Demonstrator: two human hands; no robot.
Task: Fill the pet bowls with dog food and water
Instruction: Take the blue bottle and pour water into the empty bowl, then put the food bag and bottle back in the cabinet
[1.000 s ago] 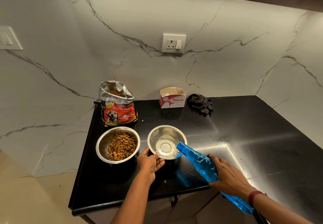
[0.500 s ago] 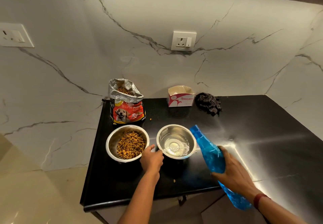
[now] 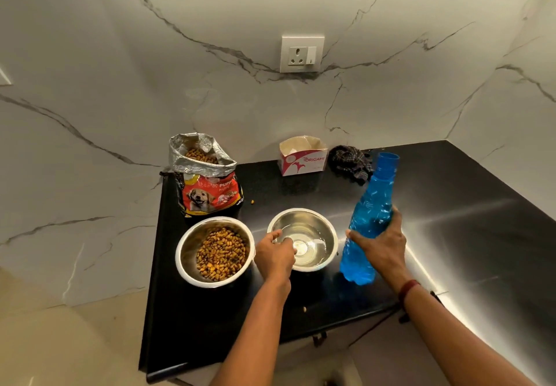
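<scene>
Right of the water bowl [image 3: 329, 235], our right hand [image 3: 380, 244] is wrapped firmly round the middle of the blue bottle [image 3: 371, 214], which stands nearly upright with its open neck leaning slightly away. We cannot tell whether its base touches the counter [image 3: 451, 205].

At the water bowl's near-left rim, our left hand [image 3: 275, 257] pinches the steel, thumb and fingers curled on the edge. A shallow pool of water glints in the bottom. We judge the watering step to be at its close, or paused between pours, as the level looks low.

Just left of the water bowl sits the food bowl [image 3: 186, 247], well heaped with kibble [image 3: 222, 253], so that half looks done.

Next move: tip the neck back over the water bowl for more, or set the bottle down to its right. That spot looks free. We see no cap anywhere.

Behind and left of the water bowl, the dog food bag [image 3: 207, 193] stands open. Behind it are a cardboard box [image 3: 302, 157] and a dark cloth [image 3: 352, 160], well apart from us. One stray pellet [image 3: 304, 309] lies on the near side of the water bowl and another [image 3: 252, 202] behind it. Neither is in the way.
</scene>
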